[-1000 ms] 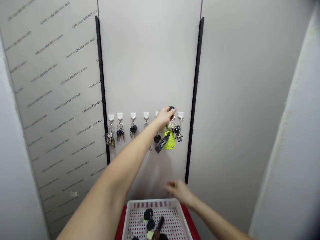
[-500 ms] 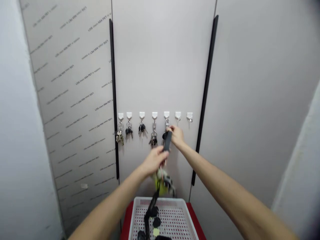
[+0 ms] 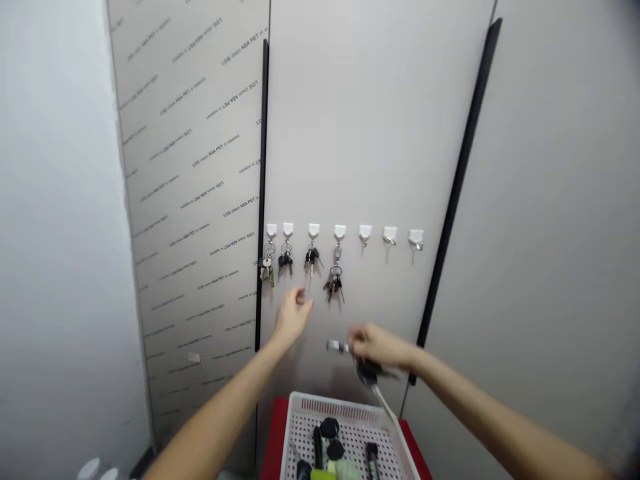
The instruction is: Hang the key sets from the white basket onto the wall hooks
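My right hand (image 3: 375, 344) is closed on a bunch of keys (image 3: 367, 371), blurred by motion, in front of the door panel and above the basket. A silver clasp (image 3: 337, 346) sticks out to its left, and a pale strap (image 3: 385, 403) trails down toward the basket's rim. My left hand (image 3: 293, 315) is raised below the hooks, thumb and fingers apart, with nothing visible in it. Just above and right of it hangs a key bunch (image 3: 334, 285) on a clip. More key bunches (image 3: 313, 258) hang on hooks to the left. Three hooks on the right (image 3: 390, 235) carry no keys.
Below my hands stands a white perforated basket (image 3: 345, 408) on a red surface (image 3: 280, 413), holding dark key fobs (image 3: 330, 427) and a lime-green item (image 3: 323, 475). Long black handles (image 3: 457, 193) run along the panel's sides. A pale wall (image 3: 60, 233) rises at left.
The key bunch has come off the fifth hook and is lower, in my right hand. My left hand has let go of the black piece and moved away left. A lime-green item lies in the basket.
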Demonstrator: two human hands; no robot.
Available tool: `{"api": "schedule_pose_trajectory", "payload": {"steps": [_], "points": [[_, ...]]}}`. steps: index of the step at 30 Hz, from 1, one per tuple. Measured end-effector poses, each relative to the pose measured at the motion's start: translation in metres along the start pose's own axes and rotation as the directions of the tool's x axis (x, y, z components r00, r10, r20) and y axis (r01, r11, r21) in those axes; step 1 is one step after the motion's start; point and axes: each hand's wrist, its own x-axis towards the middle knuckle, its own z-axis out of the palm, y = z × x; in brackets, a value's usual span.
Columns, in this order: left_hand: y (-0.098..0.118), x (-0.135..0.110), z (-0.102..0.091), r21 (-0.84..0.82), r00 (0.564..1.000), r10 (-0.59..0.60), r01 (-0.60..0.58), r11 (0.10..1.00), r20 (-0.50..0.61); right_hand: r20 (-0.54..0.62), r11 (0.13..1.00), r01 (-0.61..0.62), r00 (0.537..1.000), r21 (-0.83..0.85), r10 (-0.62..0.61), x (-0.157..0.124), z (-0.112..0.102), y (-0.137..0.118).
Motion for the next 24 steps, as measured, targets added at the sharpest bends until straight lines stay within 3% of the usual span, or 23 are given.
{"api": "schedule_pose_trajectory", "payload": {"steps": [3,4,5,6,8,10,12,15,18,20,22,24], "points": [[0.021,0.035,-0.005,0.008,0.992,0.007,-0.006,1.000,-0.122,0.197,0.988,-0.118,0.971,-0.098,0.135,0.002,0.029,0.031],[0.027,0.044,-0.003,0.020,0.991,-0.015,0.018,1.000,-0.135,0.137,0.991,-0.100,0.984,-0.091,0.112,0.008,0.028,0.030],[0.032,0.051,-0.001,0.039,0.989,-0.038,0.044,0.998,-0.144,-0.033,0.996,-0.045,0.999,-0.073,0.043,0.017,0.021,0.023],[0.036,0.058,0.002,0.064,0.987,-0.060,0.070,0.996,-0.147,-0.273,0.997,0.025,0.961,-0.071,-0.043,0.028,0.012,0.011],[0.040,0.069,0.007,0.129,0.989,-0.083,0.099,0.987,-0.119,-0.643,0.986,0.056,0.752,-0.156,-0.144,0.051,-0.010,-0.017],[0.041,0.077,0.008,0.188,0.994,-0.089,0.100,0.977,-0.067,-0.774,0.973,-0.020,0.610,-0.230,-0.170,0.071,-0.027,-0.041],[0.042,0.083,0.003,0.219,0.996,-0.079,0.086,0.972,-0.042,-0.805,0.970,-0.053,0.570,-0.237,-0.166,0.082,-0.034,-0.053],[0.050,0.092,-0.011,0.190,0.997,-0.037,0.050,0.981,-0.069,-0.823,0.992,0.029,0.556,-0.121,-0.117,0.087,-0.041,-0.058],[0.071,0.105,-0.024,0.092,0.996,-0.015,0.023,0.995,-0.093,-0.868,0.992,0.112,0.487,-0.055,-0.103,0.084,-0.058,-0.071],[0.087,0.109,-0.029,0.037,0.998,0.022,-0.020,0.999,-0.057,-0.840,0.980,0.174,0.515,-0.091,-0.170,0.080,-0.071,-0.086],[0.095,0.101,-0.030,0.035,0.992,0.089,-0.092,0.995,0.086,-0.727,0.963,0.232,0.638,-0.136,-0.256,0.072,-0.074,-0.096],[0.090,0.074,-0.027,0.091,0.945,0.126,-0.160,0.983,0.303,-0.530,0.954,0.249,0.793,-0.168,-0.300,0.056,-0.064,-0.091]]}}
